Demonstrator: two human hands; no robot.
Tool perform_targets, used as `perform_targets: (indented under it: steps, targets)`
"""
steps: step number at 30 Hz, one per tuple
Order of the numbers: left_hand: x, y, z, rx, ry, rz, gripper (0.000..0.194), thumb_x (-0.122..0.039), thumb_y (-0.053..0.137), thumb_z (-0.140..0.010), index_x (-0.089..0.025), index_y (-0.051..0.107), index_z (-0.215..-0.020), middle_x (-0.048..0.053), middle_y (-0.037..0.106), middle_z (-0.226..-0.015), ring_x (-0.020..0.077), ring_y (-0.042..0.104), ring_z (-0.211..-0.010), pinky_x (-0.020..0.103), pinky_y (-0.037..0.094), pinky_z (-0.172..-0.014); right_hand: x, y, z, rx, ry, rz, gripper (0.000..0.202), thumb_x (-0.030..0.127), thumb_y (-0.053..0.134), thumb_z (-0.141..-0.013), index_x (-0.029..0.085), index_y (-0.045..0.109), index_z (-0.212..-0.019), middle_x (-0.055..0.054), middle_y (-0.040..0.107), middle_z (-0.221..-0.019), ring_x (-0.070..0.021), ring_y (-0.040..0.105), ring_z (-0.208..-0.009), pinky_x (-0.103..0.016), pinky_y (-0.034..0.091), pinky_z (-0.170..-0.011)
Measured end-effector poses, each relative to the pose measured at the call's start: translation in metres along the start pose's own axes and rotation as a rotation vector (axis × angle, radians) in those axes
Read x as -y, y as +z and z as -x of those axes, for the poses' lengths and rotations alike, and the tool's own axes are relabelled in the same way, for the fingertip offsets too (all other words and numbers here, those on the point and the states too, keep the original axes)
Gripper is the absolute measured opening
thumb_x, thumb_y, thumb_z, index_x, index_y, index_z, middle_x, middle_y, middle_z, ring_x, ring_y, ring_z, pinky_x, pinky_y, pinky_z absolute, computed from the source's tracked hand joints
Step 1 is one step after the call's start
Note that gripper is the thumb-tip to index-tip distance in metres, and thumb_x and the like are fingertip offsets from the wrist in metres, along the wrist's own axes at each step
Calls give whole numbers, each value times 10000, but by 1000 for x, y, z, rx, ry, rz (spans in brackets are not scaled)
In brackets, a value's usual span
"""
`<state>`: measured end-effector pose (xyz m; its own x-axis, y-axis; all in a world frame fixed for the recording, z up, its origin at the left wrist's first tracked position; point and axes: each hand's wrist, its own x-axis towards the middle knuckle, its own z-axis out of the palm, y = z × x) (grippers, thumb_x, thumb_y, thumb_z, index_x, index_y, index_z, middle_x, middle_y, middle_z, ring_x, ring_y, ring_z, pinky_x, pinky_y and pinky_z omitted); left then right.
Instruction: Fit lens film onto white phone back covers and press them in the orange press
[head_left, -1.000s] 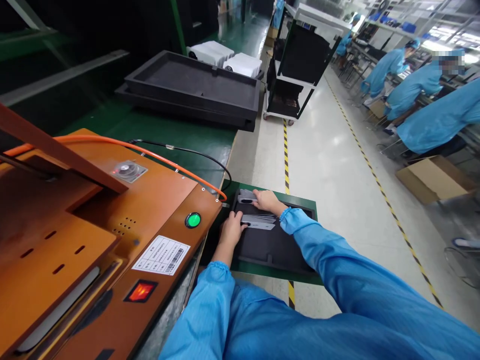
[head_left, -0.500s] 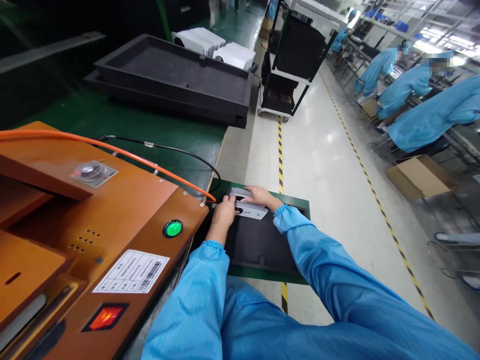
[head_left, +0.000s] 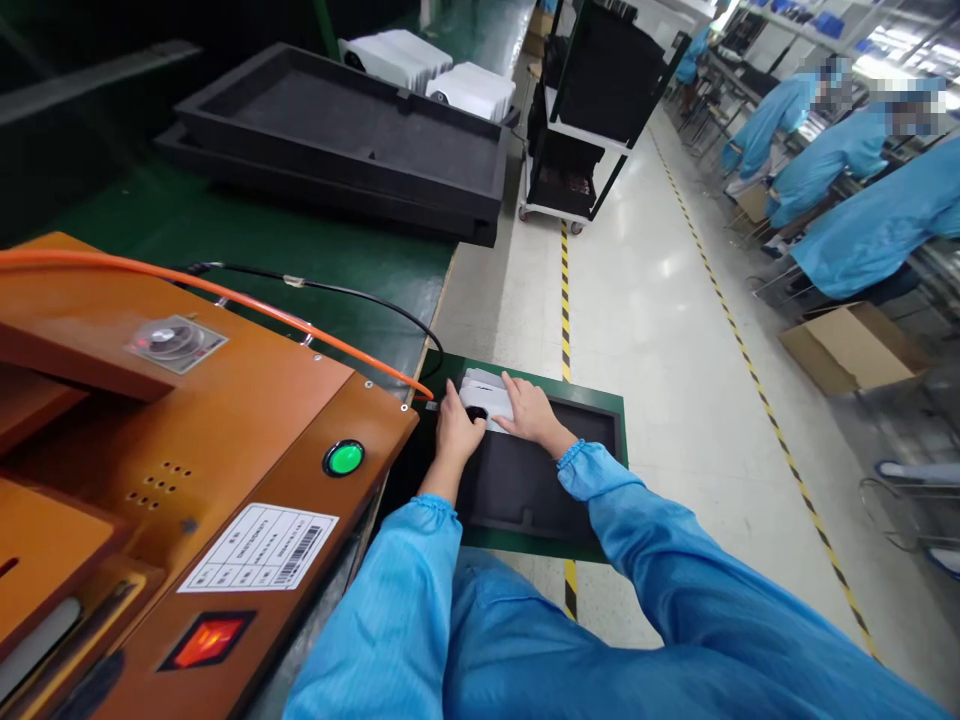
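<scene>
White flat panels (head_left: 492, 401), one with a round black part near its left end, lie in the far left corner of a shallow black tray (head_left: 499, 490). At their left end is my left hand (head_left: 459, 432), thumb by the black part and fingers along the side, closed around the panels. My right hand (head_left: 529, 410) grips the same pieces from the right, its thumb low and its fingers across the far edge. How many panels lie under my fingers is hidden.
An orange machine (head_left: 300, 420) with a lit green button (head_left: 347, 458) and an orange hose stands at left. Black trays (head_left: 360, 140) and rows of white panels (head_left: 472, 92) sit behind. A trolley (head_left: 577, 150), a cardboard box (head_left: 855, 345) and seated people are farther off.
The panel that stood tilted between my hands now lies flatter in the tray's corner with the others. My right hand has turned so its fingers reach over the top.
</scene>
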<state>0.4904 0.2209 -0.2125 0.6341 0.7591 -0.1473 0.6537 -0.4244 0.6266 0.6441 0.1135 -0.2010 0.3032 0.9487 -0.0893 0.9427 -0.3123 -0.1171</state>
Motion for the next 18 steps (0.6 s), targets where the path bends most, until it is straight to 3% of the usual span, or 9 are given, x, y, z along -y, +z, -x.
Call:
perform_targets:
  steps: [5, 9, 14, 16, 18]
  targets:
    - [5, 18, 6, -33, -31, 117, 464, -401, 627, -957, -199, 551, -1367, 119, 560, -1407, 266, 591, -1219, 517, 521, -1025, 11, 5, 8, -29, 5, 0, 927, 538, 540, -946, 86, 95, -1621, -238, 474, -1446, -388, 461, -1269, -499, 420, -1041]
    - [12, 16, 2, -61, -20, 182, 474, -398, 627, -956, -207, 543, -1382, 122, 528, -1452, 281, 564, -1268, 539, 497, -1057, 18, 10, 3, -49, 12, -24, 992, 519, 584, -910, 60, 65, -1620, -265, 442, -1485, -412, 432, -1297, -539, 387, -1069]
    - [11, 13, -7, -94, 13, 247, 515, -394, 644, -944, -208, 521, -1408, 128, 485, -1499, 307, 520, -1326, 571, 466, -1088, 15, 7, 2, -104, -36, -95, 1050, 526, 705, -831, 95, 161, -1619, -227, 376, -1584, -396, 383, -1402, -545, 299, -1177]
    - [12, 14, -9, -91, 21, 286, 503, -396, 642, -946, -206, 530, -1398, 127, 501, -1482, 300, 535, -1308, 562, 478, -1077, 8, 8, 11, -204, 22, -203, 997, 572, 682, -844, 103, 238, -1603, -209, 361, -1605, -379, 342, -1459, -533, 252, -1223]
    - [15, 15, -9, -82, 26, 326, 492, -398, 639, -948, -205, 538, -1389, 125, 515, -1467, 294, 545, -1295, 555, 485, -1070, 2, 15, 24, -386, 192, -394, 883, 609, 555, -922, 114, 269, -1594, -199, 358, -1611, -348, 317, -1497, -519, 251, -1237]
